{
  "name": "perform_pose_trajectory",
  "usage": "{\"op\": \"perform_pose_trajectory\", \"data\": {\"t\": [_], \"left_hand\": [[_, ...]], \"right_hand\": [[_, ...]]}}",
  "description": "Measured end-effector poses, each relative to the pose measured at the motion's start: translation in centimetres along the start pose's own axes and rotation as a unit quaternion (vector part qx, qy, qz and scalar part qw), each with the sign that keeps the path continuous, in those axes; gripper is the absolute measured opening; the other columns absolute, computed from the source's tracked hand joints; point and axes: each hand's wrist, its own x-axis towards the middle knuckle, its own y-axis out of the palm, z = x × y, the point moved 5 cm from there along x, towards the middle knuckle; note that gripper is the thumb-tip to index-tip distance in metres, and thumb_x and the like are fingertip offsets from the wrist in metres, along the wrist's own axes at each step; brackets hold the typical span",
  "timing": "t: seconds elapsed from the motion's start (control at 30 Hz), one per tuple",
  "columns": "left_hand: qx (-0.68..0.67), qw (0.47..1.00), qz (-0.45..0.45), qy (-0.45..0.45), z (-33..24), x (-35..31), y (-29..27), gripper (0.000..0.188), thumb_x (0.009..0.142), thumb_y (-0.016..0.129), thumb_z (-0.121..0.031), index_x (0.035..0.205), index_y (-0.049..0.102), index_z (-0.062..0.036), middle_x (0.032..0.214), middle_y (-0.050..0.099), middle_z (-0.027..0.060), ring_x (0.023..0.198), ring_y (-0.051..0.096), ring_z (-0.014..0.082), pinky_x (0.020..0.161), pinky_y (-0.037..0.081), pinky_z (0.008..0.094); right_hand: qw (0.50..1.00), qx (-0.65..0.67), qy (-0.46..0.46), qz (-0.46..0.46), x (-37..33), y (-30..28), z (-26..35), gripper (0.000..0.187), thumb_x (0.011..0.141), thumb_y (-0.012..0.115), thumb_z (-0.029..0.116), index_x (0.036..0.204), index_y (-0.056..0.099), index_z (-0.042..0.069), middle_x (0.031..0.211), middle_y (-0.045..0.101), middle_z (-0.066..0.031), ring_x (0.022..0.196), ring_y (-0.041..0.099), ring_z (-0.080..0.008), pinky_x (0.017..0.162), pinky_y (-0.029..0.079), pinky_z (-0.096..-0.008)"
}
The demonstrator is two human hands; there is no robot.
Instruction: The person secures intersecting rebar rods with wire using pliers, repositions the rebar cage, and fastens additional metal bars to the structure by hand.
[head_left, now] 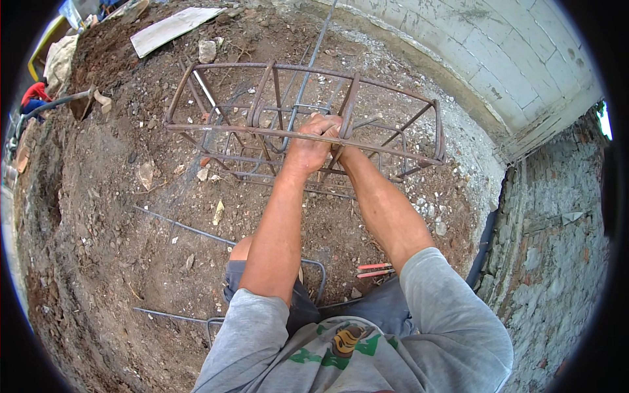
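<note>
A cage of rusty brown reinforcing bars (393, 152), with long bars and square stirrups (352, 105), lies across the ground in front of me. Both my arms reach to its middle. My left hand (313, 139) is closed beside the front long bar, next to the doubled stirrup; what its fingers grip does not show. Close against it, my right hand (335, 134) sits by the same stirrup, its fingers mostly hidden by the bars and the left hand. A thin bluish bent bar (305, 85) passes behind the hands.
Bent steel rods (183, 227) lie on the stony soil near my legs, with a red-handled tool (375, 270). Block wall (478, 59) stands at the far right, rough wall (550, 262) nearer. A pale board (173, 29) and a shovel (82, 97) lie far left, near another person (34, 97).
</note>
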Motion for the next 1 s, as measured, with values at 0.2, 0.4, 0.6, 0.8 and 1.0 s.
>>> {"op": "perform_pose_trajectory", "data": {"t": [0.2, 0.4, 0.6, 0.8, 1.0], "left_hand": [[-0.069, 0.997, -0.019, -0.001, 0.8, -1.2, -1.3, 0.032, 0.091, 0.056, -0.030, 0.097, 0.065, -0.0007, 0.086, 0.062, 0.0096, 0.082, 0.058, 0.0208, 0.075, 0.045, 0.0329], [-0.104, 0.991, -0.024, -0.078, 3.2, -2.1, -1.3, 0.038, 0.090, 0.058, -0.038, 0.094, 0.066, -0.0008, 0.085, 0.061, 0.0086, 0.084, 0.057, 0.0193, 0.077, 0.043, 0.0304], [-0.037, 0.989, -0.136, -0.044, 3.4, -2.7, -0.9, 0.043, 0.090, 0.055, -0.045, 0.094, 0.064, -0.0030, 0.086, 0.060, 0.0101, 0.083, 0.059, 0.0237, 0.076, 0.045, 0.0332], [-0.021, 0.985, -0.156, -0.071, 3.9, -2.9, -0.7, 0.049, 0.091, 0.050, -0.050, 0.089, 0.062, -0.0020, 0.083, 0.058, 0.0127, 0.078, 0.057, 0.0278, 0.072, 0.044, 0.0347], [-0.020, 0.981, -0.171, -0.085, 4.4, -2.1, -0.4, 0.048, 0.092, 0.047, -0.049, 0.088, 0.061, -0.0025, 0.080, 0.058, 0.0145, 0.076, 0.058, 0.0313, 0.070, 0.044, 0.0383]], "right_hand": [[0.980, -0.198, 0.001, 0.002, -0.6, 2.4, 2.2, 0.025, 0.081, 0.061, 0.027, 0.079, 0.060, 0.002, 0.075, 0.060, -0.0075, 0.063, 0.055, -0.0174, 0.051, 0.045, -0.0339], [0.866, -0.497, -0.005, -0.064, -3.2, 6.0, 7.2, 0.042, 0.079, 0.060, 0.029, 0.075, 0.059, -0.013, 0.068, 0.059, -0.0177, 0.062, 0.058, -0.0263, 0.056, 0.044, -0.0415], [0.912, -0.396, 0.057, -0.086, -3.0, 6.3, 6.6, 0.043, 0.079, 0.065, 0.028, 0.086, 0.060, -0.014, 0.078, 0.061, -0.0188, 0.069, 0.059, -0.0231, 0.058, 0.046, -0.0394], [0.961, -0.263, 0.057, -0.065, -1.7, 5.2, 4.8, 0.014, 0.079, 0.062, 0.013, 0.066, 0.061, 0.007, 0.064, 0.058, -0.0021, 0.050, 0.051, -0.0134, 0.040, 0.037, -0.0305], [0.905, -0.420, 0.033, -0.062, -0.1, 5.7, 5.9, 0.012, 0.079, 0.058, 0.015, 0.076, 0.063, 0.005, 0.074, 0.061, -0.0074, 0.061, 0.056, -0.0174, 0.050, 0.042, -0.0335]]}}
